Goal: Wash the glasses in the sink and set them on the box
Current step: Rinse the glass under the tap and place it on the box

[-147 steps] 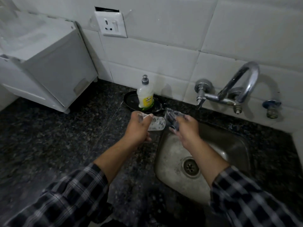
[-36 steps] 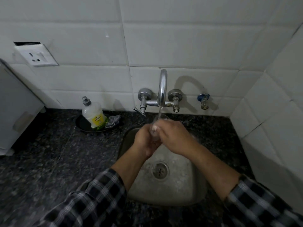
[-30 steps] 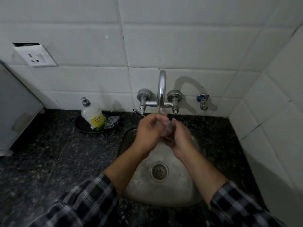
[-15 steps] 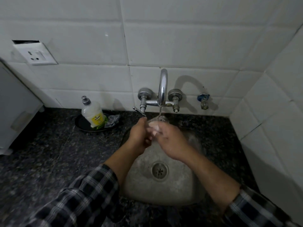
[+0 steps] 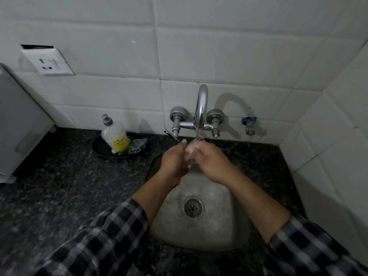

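A small clear glass (image 5: 189, 155) sits between both hands under the running tap (image 5: 201, 108), above the steel sink (image 5: 217, 226). My left hand (image 5: 173, 160) wraps the glass from the left. My right hand (image 5: 211, 162) covers it from the right, fingers over its rim. Most of the glass is hidden by the fingers. A thin stream of water falls onto it. The white box (image 5: 18, 128) stands at the far left edge on the dark counter.
A dish soap bottle (image 5: 116, 138) stands on a black dish (image 5: 103, 150) with a crumpled scrubber (image 5: 139, 145) left of the sink. A wall socket (image 5: 47, 63) is above. A small valve (image 5: 249, 124) sits right of the tap. White tiled walls close in behind and right.
The scrubber went from my right hand back to the black dish; the glass moved under the running tap. Over the last second both hands keep turning and rubbing it in the stream.
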